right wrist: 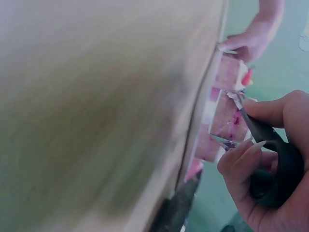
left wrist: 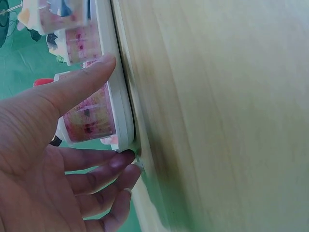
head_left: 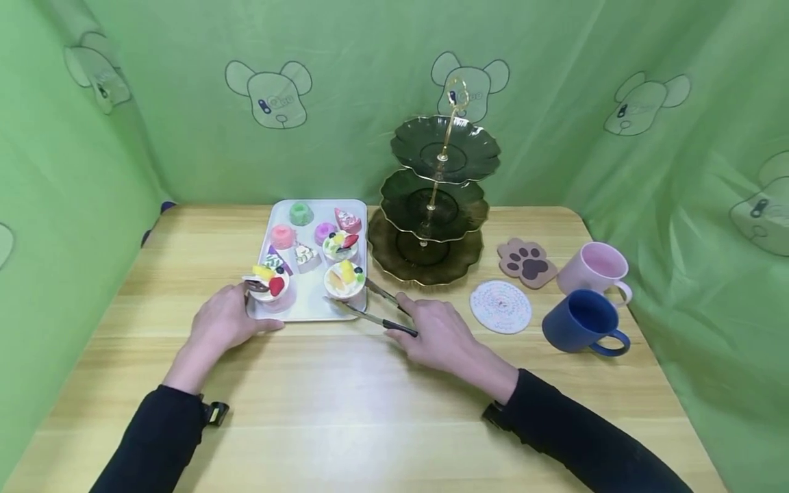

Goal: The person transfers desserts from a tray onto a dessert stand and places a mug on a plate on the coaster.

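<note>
A white tray [head_left: 311, 308] of toy-like desserts lies at the back middle of the table. My left hand [head_left: 224, 318] holds its near left corner, thumb along the front edge and bent fingertips at the side, as the left wrist view shows. Beside it stands a fruit-topped dessert cup [head_left: 275, 293] with a strawberry. My right hand [head_left: 440, 335] grips black-handled metal tongs [head_left: 372, 317]. Their tips lie on either side of another dessert cup [head_left: 344, 282] at the tray's front right; the cup stands on the tray. Whether both tips touch it I cannot tell.
A third dessert cup [head_left: 340, 245] and several small cakes fill the tray's back. Right behind it rises a three-tier dark stand [head_left: 425, 263]. Farther right are a paw coaster [head_left: 510, 263], a round coaster [head_left: 501, 307], a pink mug [head_left: 582, 274] and a blue mug [head_left: 567, 329].
</note>
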Motion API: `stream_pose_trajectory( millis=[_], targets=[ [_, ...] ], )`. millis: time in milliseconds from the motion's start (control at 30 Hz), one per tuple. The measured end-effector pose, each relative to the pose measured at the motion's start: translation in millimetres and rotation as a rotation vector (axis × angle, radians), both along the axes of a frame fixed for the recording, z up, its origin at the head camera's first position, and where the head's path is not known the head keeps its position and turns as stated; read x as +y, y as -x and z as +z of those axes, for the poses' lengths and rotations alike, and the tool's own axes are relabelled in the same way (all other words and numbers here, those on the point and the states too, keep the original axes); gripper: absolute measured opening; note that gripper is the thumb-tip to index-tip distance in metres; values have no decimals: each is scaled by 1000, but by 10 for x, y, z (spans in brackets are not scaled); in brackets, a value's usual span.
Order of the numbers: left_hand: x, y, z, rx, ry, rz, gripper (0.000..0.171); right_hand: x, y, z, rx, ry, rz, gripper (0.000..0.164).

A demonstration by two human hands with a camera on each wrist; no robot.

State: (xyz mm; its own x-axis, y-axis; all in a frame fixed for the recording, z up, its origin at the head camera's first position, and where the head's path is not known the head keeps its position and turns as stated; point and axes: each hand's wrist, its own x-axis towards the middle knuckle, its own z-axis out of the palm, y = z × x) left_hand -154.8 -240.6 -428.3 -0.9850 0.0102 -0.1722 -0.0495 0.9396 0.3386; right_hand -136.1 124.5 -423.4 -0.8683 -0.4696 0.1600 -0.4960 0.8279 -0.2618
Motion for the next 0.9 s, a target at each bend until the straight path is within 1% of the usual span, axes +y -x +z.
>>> stream_pose_trajectory(
  millis=[200,367,500,600,667,833,900],
  targets=[
    [-16,-13,34,-4,-6,-7,92,245,-79,143,-15,36,-82,65],
    [-8,-32,51,-6,4,-9,89,490,-96,189,-4,29,-117,65],
    [7,-29,63,-6,10,-12,87,675,-106,218,14,19,-149,61],
    [10,-25,63,-13,17,-13,86,795,-107,244,28,7,-162,54],
    [10,-23,60,-13,21,-14,84,867,-102,261,40,-5,-174,52],
    [12,-20,67,-4,24,-15,81,1014,-69,310,23,-31,-217,53],
    [12,-18,72,0,27,-18,81,1057,-51,320,12,-35,-225,49]
  ],
)
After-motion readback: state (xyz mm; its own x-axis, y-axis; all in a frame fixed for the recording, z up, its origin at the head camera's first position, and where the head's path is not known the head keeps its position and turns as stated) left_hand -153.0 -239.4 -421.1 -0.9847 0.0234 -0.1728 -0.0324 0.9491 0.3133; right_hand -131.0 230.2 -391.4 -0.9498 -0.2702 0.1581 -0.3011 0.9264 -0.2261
